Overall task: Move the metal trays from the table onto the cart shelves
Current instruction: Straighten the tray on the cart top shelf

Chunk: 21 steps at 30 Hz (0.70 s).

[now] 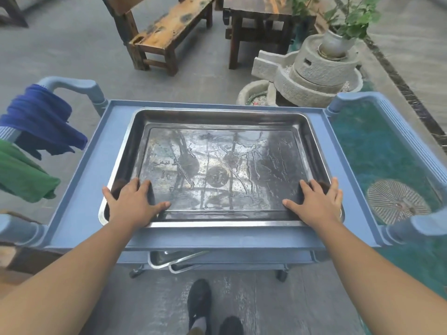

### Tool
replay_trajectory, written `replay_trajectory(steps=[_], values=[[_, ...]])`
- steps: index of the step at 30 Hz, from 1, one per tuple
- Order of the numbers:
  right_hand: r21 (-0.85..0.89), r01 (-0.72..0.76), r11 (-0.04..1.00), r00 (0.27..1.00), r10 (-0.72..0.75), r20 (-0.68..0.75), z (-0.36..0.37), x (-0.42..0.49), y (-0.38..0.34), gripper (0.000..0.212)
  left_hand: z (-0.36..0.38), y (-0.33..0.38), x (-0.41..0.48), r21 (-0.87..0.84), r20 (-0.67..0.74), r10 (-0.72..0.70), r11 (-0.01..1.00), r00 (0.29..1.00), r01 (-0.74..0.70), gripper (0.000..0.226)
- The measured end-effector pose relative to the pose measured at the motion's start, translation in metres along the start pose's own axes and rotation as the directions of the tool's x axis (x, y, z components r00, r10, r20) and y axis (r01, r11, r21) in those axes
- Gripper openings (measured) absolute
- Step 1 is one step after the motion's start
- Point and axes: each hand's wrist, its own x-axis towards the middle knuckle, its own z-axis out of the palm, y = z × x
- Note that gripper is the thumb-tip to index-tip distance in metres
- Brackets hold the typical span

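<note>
Grey paving runs under a blue cart (79,201), with a stone mill (312,68) at 1 o'clock and green water (377,151) at 3. On the cart's top shelf lies a streaked metal tray (217,119), filling most of it. My left grip (131,204) lies spread flat on the tray's 7 o'clock corner and my right grip (316,204) spread flat on its 5 o'clock corner, fingers straight, thumbs pointing inward. A round mark (216,178) at the tray's centre carries signs too blurred to read. More trays (174,261) show on a lower shelf at 6 o'clock. A blue cloth (41,119) and a green cloth (21,175) hang at 9 o'clock.
</note>
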Motion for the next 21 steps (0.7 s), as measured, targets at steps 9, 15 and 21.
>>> replay_trajectory(steps=[9,15,21], values=[[0.001,0.007,1.000,1.000,-0.007,-0.006,0.005,-0.017,0.004,0.093,-0.003,-0.002,-0.026,-0.008,0.015,-0.004,1.000,1.000,0.004,0.096],[0.003,0.018,1.000,1.000,-0.018,-0.002,0.006,-0.031,0.008,0.093,-0.003,-0.004,-0.042,-0.010,0.016,-0.009,1.000,1.000,0.009,0.094],[0.015,0.008,1.000,1.000,-0.008,0.009,0.008,-0.042,0.010,0.093,-0.002,-0.007,-0.054,-0.013,0.009,-0.007,1.000,1.000,0.007,0.094]])
